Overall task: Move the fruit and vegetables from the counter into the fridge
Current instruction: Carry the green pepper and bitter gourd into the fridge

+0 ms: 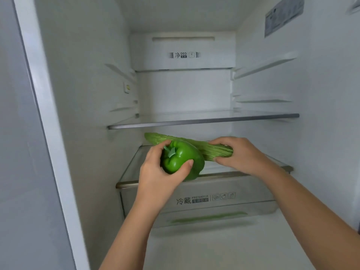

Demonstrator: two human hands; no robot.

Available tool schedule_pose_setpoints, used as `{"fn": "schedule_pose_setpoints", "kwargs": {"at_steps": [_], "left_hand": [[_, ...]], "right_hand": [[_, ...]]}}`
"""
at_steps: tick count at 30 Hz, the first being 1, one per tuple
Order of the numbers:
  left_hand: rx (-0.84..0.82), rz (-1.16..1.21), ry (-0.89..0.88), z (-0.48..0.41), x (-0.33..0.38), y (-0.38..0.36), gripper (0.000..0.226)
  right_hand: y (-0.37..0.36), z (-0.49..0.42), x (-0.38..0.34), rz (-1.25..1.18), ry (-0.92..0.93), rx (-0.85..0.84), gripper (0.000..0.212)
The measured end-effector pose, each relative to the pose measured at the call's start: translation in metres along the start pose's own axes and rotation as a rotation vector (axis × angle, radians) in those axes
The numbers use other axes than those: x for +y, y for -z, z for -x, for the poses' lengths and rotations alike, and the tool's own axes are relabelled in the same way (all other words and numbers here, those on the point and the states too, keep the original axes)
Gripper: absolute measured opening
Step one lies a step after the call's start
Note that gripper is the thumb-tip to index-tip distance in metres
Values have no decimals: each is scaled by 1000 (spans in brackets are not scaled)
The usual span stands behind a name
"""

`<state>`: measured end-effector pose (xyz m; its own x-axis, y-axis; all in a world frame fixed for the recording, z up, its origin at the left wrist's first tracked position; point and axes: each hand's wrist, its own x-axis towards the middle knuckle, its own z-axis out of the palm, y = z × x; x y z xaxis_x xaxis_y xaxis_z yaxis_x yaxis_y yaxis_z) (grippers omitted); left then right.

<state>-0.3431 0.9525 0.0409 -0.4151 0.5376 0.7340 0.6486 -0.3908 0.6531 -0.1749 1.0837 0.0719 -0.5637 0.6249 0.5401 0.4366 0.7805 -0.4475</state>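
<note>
Hands: left [161, 172] round green pepper [182, 162], right [239, 154] round ridged gourd [212, 151], above drawer [194, 201].

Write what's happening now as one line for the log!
left hand: holds green bell pepper | right hand: holds long ridged green gourd | place: over lower glass shelf, inside open fridge | released: not yet

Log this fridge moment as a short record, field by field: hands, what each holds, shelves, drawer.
left hand: grips green bell pepper, stem toward camera
right hand: grips long ridged green vegetable by its near end
position: both held above lower glass shelf
upper glass shelf: nothing on it
drawer: shut, something long and green shows faintly through its front
</note>
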Motion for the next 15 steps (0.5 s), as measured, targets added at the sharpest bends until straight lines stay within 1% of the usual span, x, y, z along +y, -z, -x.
{"fn": "schedule_pose_setpoints", "kwargs": {"at_steps": [3, 6, 8, 12, 15], "left_hand": [[-45, -36, 44, -22, -9, -13, 54], [-125, -53, 135, -46, -23, -25, 63], [-173, -82, 182, -60, -32, -29, 65], [-255, -61, 233, -88, -45, -32, 58], [-315, -47, 249, -107, -53, -35, 51]], "right_hand": [[0, -27, 27, -35, 6, -38, 41], [-4, -51, 49, -52, 1, -73, 39], [-8, -64, 60, -49, -11, -102, 40], [-13, -85, 77, -41, -20, -149, 41], [-16, -95, 89, -72, -34, -144, 40]]}}
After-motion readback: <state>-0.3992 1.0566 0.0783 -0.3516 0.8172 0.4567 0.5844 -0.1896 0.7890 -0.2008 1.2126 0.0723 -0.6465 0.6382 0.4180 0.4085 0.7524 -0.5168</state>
